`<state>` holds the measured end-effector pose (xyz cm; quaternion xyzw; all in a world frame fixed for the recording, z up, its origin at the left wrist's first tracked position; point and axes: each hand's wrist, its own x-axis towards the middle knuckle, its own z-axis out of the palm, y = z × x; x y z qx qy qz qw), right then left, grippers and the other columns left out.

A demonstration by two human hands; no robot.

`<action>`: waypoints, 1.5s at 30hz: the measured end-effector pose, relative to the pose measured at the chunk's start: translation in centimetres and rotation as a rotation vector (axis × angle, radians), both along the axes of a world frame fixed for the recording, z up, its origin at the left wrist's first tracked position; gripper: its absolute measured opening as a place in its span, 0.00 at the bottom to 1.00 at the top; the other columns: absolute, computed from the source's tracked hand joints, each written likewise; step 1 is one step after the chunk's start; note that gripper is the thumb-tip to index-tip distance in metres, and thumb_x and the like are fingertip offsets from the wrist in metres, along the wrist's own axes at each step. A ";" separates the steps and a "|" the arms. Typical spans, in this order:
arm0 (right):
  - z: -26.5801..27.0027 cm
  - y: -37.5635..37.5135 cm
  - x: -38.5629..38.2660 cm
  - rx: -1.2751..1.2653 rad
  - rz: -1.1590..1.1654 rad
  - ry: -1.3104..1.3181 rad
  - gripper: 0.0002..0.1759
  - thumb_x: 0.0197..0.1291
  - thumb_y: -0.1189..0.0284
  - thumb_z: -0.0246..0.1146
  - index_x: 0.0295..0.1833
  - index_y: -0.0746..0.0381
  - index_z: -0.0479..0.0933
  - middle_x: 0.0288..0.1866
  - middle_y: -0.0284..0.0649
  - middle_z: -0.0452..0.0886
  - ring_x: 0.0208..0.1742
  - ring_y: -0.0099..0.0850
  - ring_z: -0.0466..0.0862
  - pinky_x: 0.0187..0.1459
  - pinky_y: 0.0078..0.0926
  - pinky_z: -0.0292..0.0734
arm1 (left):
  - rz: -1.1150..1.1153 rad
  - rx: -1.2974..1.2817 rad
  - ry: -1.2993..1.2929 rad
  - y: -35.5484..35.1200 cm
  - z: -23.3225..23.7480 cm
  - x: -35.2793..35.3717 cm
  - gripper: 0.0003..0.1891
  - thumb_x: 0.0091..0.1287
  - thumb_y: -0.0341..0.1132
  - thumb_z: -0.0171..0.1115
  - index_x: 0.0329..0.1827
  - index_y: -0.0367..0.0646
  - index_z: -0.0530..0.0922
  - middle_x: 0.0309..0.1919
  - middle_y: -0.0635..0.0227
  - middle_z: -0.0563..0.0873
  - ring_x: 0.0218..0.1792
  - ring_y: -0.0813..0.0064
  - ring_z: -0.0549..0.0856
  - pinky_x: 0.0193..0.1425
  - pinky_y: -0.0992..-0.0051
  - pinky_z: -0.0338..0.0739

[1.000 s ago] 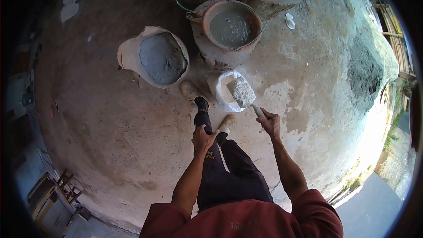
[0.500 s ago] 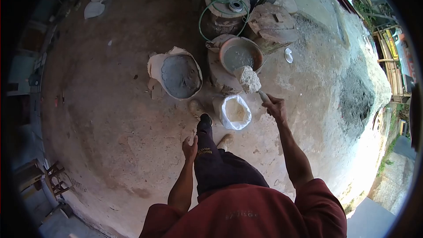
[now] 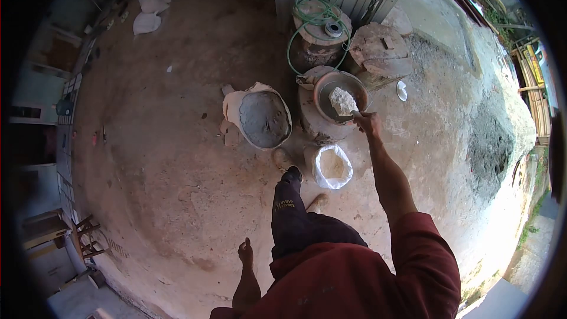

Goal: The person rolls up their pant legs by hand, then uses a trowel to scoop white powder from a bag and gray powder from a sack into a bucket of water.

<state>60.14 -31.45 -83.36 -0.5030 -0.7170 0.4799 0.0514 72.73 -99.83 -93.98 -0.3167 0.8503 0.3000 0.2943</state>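
Observation:
My right hand (image 3: 369, 124) is closed around the handle of a trowel (image 3: 354, 113). A heaped load of pale, crumbly powder (image 3: 342, 101) covers most of its blade, held above a round clay-coloured basin (image 3: 319, 97) with greyish liquid inside. Below the basin stands an open white sack (image 3: 319, 178) of cream-coloured powder. To the left, a cut-open container (image 3: 235, 106) holds smooth grey paste (image 3: 260, 119). My left hand (image 3: 245, 253) hangs low beside my leg, holding nothing, its fingers loosely apart and partly hidden.
A coiled green hose (image 3: 319, 19) lies on a drum behind the basin, beside another crusted drum (image 3: 378, 47). A white shard (image 3: 401, 91) lies on the floor at right, with a dark gravel pile (image 3: 490, 146) farther off. White bags (image 3: 153, 0) rest at the far left.
My right hand has carried the loaded trowel forward from near the sack to over the basin. My left hand has dropped lower and back. The view has shifted, moving the scene right and down.

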 end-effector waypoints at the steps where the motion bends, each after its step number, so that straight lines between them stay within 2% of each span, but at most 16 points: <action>1: -0.2 0.2 -0.3 0.003 -0.016 -0.002 0.12 0.52 0.64 0.70 0.29 0.64 0.88 0.16 0.35 0.80 0.16 0.24 0.79 0.20 0.26 0.75 | -0.044 -0.010 0.010 -0.8 -0.8 0.6 0.34 0.68 0.64 0.59 0.56 0.39 0.83 0.48 0.56 0.87 0.50 0.62 0.85 0.48 0.60 0.80; 2: 0.0 0.4 -0.7 0.001 -0.015 -0.003 0.12 0.52 0.64 0.70 0.29 0.64 0.88 0.16 0.35 0.80 0.16 0.24 0.79 0.20 0.26 0.75 | -0.088 -0.019 0.020 -1.0 -1.1 0.7 0.35 0.68 0.66 0.58 0.58 0.41 0.82 0.46 0.59 0.87 0.47 0.65 0.85 0.35 0.60 0.83; 3: 0.2 0.7 -1.0 0.018 0.003 -0.050 0.12 0.50 0.65 0.70 0.28 0.64 0.87 0.16 0.36 0.80 0.16 0.24 0.80 0.22 0.27 0.76 | -0.089 -0.021 0.018 -1.0 -1.6 0.8 0.35 0.68 0.66 0.58 0.58 0.41 0.82 0.46 0.59 0.87 0.47 0.65 0.85 0.35 0.60 0.83; 6: 0.0 1.4 -1.5 0.043 0.025 -0.127 0.11 0.48 0.66 0.70 0.27 0.64 0.86 0.17 0.38 0.82 0.17 0.28 0.82 0.24 0.29 0.79 | -0.051 0.054 -0.012 -0.1 -1.5 0.8 0.36 0.67 0.67 0.57 0.60 0.43 0.80 0.49 0.60 0.86 0.48 0.63 0.84 0.39 0.58 0.83; 8: -0.5 2.1 -1.8 0.051 0.029 -0.156 0.11 0.47 0.66 0.70 0.26 0.64 0.86 0.17 0.39 0.82 0.18 0.30 0.84 0.26 0.30 0.80 | 0.036 0.095 0.008 2.2 -0.4 0.0 0.34 0.69 0.63 0.58 0.56 0.37 0.83 0.49 0.55 0.88 0.53 0.60 0.85 0.59 0.63 0.77; 12: 0.7 2.4 -3.0 0.138 0.047 -0.318 0.10 0.45 0.68 0.70 0.30 0.65 0.86 0.23 0.43 0.86 0.23 0.35 0.87 0.31 0.35 0.83 | 0.048 0.170 0.001 4.2 0.8 -1.5 0.33 0.70 0.62 0.58 0.57 0.38 0.83 0.49 0.56 0.88 0.52 0.63 0.85 0.57 0.64 0.78; 14: 2.0 2.4 -3.4 0.169 0.057 -0.373 0.11 0.44 0.68 0.71 0.31 0.65 0.86 0.25 0.44 0.86 0.25 0.37 0.88 0.33 0.36 0.84 | -0.026 0.255 -0.067 4.4 0.7 -2.3 0.39 0.68 0.69 0.54 0.67 0.43 0.74 0.59 0.60 0.82 0.57 0.60 0.80 0.53 0.50 0.78; 17: 2.8 2.6 -3.7 0.251 0.181 -0.388 0.15 0.48 0.65 0.70 0.36 0.66 0.86 0.27 0.45 0.87 0.27 0.37 0.89 0.36 0.37 0.84 | 0.001 0.278 -0.089 5.1 1.4 -3.0 0.40 0.68 0.69 0.54 0.68 0.43 0.73 0.60 0.59 0.81 0.58 0.58 0.79 0.55 0.48 0.77; 21: 5.0 1.8 -4.5 0.462 0.244 -0.406 0.19 0.46 0.67 0.71 0.44 0.65 0.85 0.42 0.50 0.88 0.43 0.45 0.89 0.46 0.43 0.84 | 0.007 0.280 -0.080 5.6 2.4 -3.3 0.41 0.67 0.70 0.54 0.69 0.43 0.73 0.60 0.59 0.80 0.57 0.58 0.79 0.56 0.47 0.77; 23: 5.9 1.6 -4.7 0.485 0.281 -0.403 0.20 0.46 0.68 0.71 0.47 0.64 0.85 0.47 0.52 0.87 0.48 0.47 0.88 0.48 0.45 0.84 | 0.041 0.200 -0.028 5.9 2.5 -3.2 0.33 0.70 0.63 0.56 0.63 0.42 0.79 0.52 0.61 0.86 0.47 0.66 0.85 0.41 0.66 0.81; 25: 6.0 1.8 -5.1 0.502 0.307 -0.424 0.19 0.49 0.70 0.68 0.49 0.63 0.84 0.49 0.53 0.86 0.50 0.50 0.87 0.48 0.46 0.84 | 0.047 0.207 -0.033 6.0 2.7 -3.1 0.34 0.70 0.64 0.56 0.63 0.42 0.78 0.53 0.61 0.86 0.49 0.65 0.85 0.42 0.64 0.81; 32: 4.6 3.0 -4.7 0.687 0.372 -0.364 0.14 0.51 0.71 0.65 0.45 0.62 0.84 0.42 0.51 0.87 0.44 0.52 0.88 0.44 0.48 0.84 | 0.038 0.252 -0.064 5.8 2.5 -2.5 0.37 0.70 0.66 0.53 0.66 0.41 0.76 0.58 0.58 0.84 0.58 0.59 0.83 0.49 0.55 0.81; 34: 4.8 2.8 -4.3 0.823 0.494 -0.377 0.09 0.55 0.72 0.61 0.38 0.59 0.86 0.40 0.50 0.87 0.43 0.49 0.88 0.41 0.46 0.83 | 0.031 0.280 -0.063 5.8 2.2 -2.4 0.39 0.69 0.68 0.53 0.66 0.42 0.75 0.57 0.60 0.83 0.56 0.60 0.81 0.52 0.51 0.79; 40: 4.9 1.4 -3.2 1.003 0.599 -0.368 0.09 0.56 0.74 0.60 0.37 0.61 0.86 0.39 0.53 0.86 0.41 0.48 0.88 0.40 0.44 0.82 | 0.001 0.317 -0.053 6.2 1.7 -2.6 0.40 0.68 0.70 0.52 0.67 0.43 0.73 0.56 0.62 0.83 0.55 0.59 0.79 0.55 0.47 0.76; 44: 4.8 -0.5 -2.3 0.969 0.573 -0.323 0.12 0.60 0.73 0.56 0.43 0.65 0.84 0.58 0.53 0.77 0.57 0.50 0.79 0.52 0.47 0.76 | -0.008 0.318 -0.080 7.6 3.3 -3.4 0.39 0.68 0.68 0.55 0.68 0.42 0.73 0.57 0.57 0.82 0.57 0.58 0.81 0.54 0.49 0.78; 45: 4.1 -0.8 -2.3 0.975 0.523 -0.304 0.13 0.60 0.72 0.56 0.43 0.65 0.84 0.58 0.53 0.78 0.58 0.50 0.78 0.52 0.47 0.75 | -0.023 0.377 -0.071 7.2 2.3 -3.5 0.38 0.69 0.67 0.55 0.69 0.43 0.73 0.58 0.57 0.82 0.57 0.59 0.81 0.55 0.48 0.77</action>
